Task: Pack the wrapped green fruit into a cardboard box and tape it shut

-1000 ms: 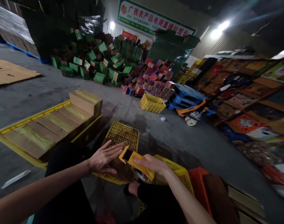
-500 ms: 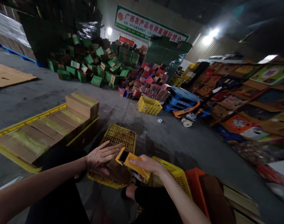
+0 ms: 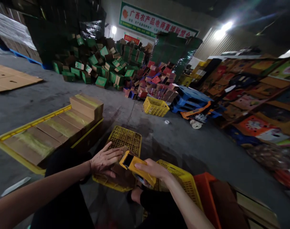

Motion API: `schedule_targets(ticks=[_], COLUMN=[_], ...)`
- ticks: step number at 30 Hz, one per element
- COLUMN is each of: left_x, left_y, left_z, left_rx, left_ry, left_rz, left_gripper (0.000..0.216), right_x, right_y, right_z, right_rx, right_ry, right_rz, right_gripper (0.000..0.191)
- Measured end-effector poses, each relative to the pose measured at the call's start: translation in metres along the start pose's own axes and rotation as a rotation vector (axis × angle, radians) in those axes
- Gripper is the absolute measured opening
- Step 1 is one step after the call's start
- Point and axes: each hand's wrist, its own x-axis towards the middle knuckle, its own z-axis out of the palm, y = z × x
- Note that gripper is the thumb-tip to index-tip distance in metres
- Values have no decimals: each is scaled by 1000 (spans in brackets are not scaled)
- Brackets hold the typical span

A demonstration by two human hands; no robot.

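My right hand [image 3: 151, 170] is wrapped round a yellow tape dispenser [image 3: 138, 167], its dark front end over the right part of a cardboard box [image 3: 122, 175]. My left hand [image 3: 107, 160] lies with fingers stretched out on top of that box, close to the dispenser's front. Beneath the box is an upturned yellow plastic crate [image 3: 126, 137], its grid base facing up. Both hands and the dispenser cover much of the box, so its taping cannot be made out.
At left a yellow crate [image 3: 19, 163] holds several taped cardboard boxes [image 3: 58, 128]. Another yellow crate [image 3: 186, 178] and an orange crate [image 3: 207, 197] stand by my right leg. Farther off are a yellow crate [image 3: 155, 106], a pallet jack [image 3: 197, 113] and heaped green cartons [image 3: 102, 81].
The whole view has shifted slightly, with the scene sliding a little to the right. Both hands and the tape dispenser keep nearly the same place on the box.
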Motion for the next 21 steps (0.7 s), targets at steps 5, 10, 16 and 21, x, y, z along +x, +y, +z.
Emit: schedule_targets(ticks=[5,10,16,21], left_x=[13,25,23,19], left_y=[7,2,-5,-4], left_z=[-8,-3,6,16], left_rx=[-48,-124,-174,-164], left_ry=[-37,-71,-71,-50], left_rz=[60,142,141,106], left_gripper=[81,68,64,74], right_x=[0,1,1,-2], right_y=[-1,0,-1,4], right_z=[-7,-11,-11,-11], right_rx=[-64,-37,-159,-187], right_ry=[43,25,114,114], right_rz=[71,57,88,44], right_gripper=[53,53,63,62])
